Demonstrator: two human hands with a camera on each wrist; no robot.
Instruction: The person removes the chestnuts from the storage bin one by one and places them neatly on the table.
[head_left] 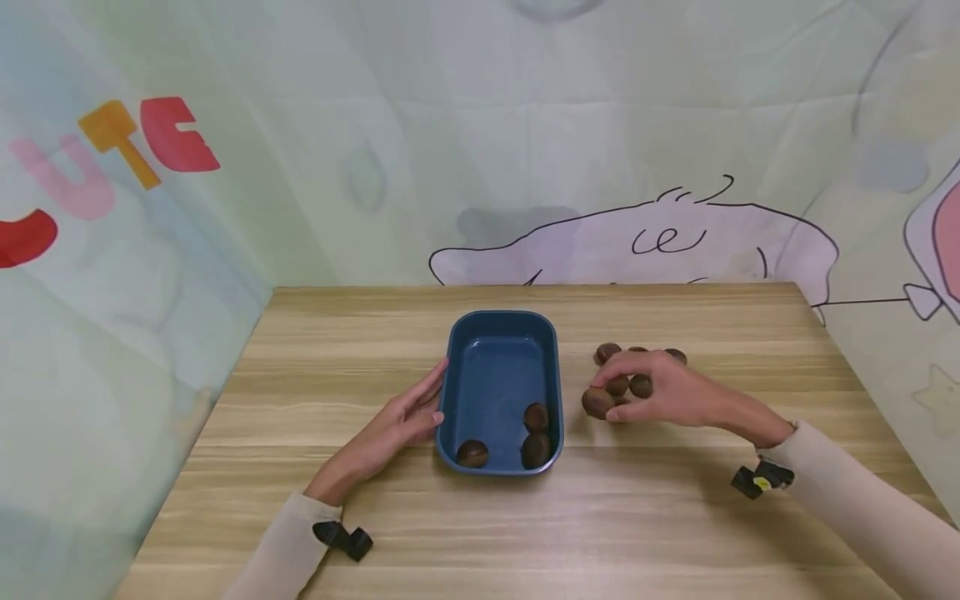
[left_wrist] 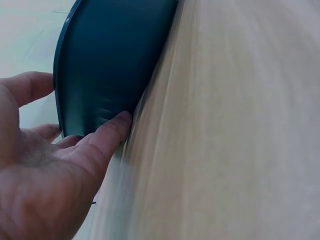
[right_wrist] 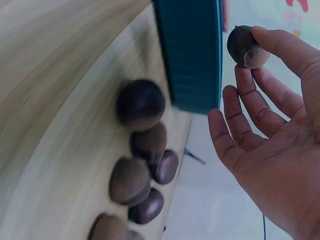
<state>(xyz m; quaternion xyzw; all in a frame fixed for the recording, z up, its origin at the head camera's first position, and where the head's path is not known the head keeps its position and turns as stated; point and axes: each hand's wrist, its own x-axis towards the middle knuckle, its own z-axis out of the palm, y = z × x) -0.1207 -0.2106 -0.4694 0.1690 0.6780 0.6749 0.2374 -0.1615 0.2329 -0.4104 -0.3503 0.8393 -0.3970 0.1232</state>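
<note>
Wooden table (head_left: 465,542), tray (head_left: 495,379) (nuts (head_left: 536,451) inside)

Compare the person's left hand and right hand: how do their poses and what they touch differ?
The left hand touches the tray's outer side; the right hand pinches a nut.
The left hand's fingers are extended; the right hand's thumb and fingertips close around its nut.
The left hand is left of the tray; the right hand is right of it.
Both emerge from pale sleeves.

A brown chestnut (head_left: 597,403) is pinched near the blue tray (head_left: 495,375) (three more (head_left: 536,450) lie inside).
</note>
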